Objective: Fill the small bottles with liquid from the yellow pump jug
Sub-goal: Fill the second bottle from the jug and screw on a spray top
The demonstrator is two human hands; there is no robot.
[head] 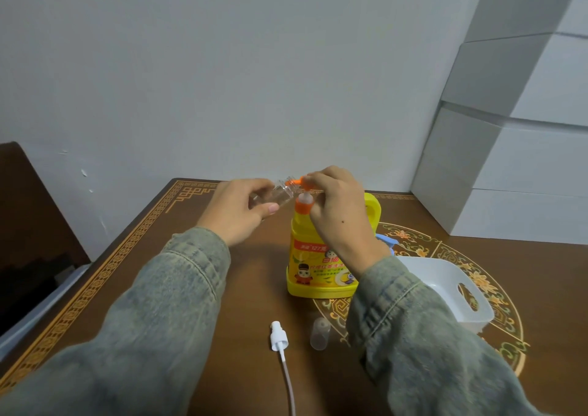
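A person's left hand (237,207) grips a small clear bottle (276,195), tilted with its open neck touching the orange spout of the yellow pump jug (321,256), while the right hand (334,205) rests on the pump head (294,182), fingers curled over it. The jug stands upright on a patterned wooden table (222,288). The bottle looks empty, light, stiff and smooth, likely slick once soap reaches it, and is best held round its body, as here, keeping the neck free. The jug appears heavy and steady enough to take a downward press on its pump.

In front of the jug lie one white spray top (279,336) with its thin tube, and beside that one clear cap (319,333), both apart from the bottle. To the jug's right sits one white plastic basket (471,317), and a blue object (386,240) shows partly behind the wrist; what it is cannot be told. Only one small bottle is visible. White boxes (509,145) are stacked behind the jug to its right.
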